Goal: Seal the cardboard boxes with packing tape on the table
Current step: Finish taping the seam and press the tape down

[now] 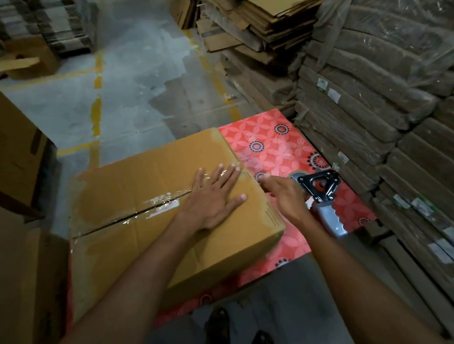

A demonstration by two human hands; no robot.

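Brown corrugated cardboard box (128,179) is recorded lying on the left part of the table (281,146); the table's red floral-patterned cover is exposed to the box's right and along its near edge. Top flaps are closed, with a dark seam running lengthwise between them. Clear packing tape (165,201), wrinkled and glossy, is noted over the middle of that seam and continuing toward the box's right end.

Left hand (211,200) is laid flat, palm down, on the box top near the right end, over the taped seam; its fingers (200,176) are straight and spread apart.

Right hand (287,197) is held at the box's right edge, fingers curled inward. Whether anything is pinched or gripped by them cannot be told. Tape dispenser (322,188), black-framed, is seen just beyond and beside this hand above the red cover; its grey handle (333,223) projects out beneath the wrist.

Surroundings: large brown carton (0,140) at far left; flattened cartons (262,19) stacked beyond the table; plastic-wrapped bundles (391,104) piled at right; grey floor (132,84) marked with yellow lines; dark shoes (219,324) visible below the table edge
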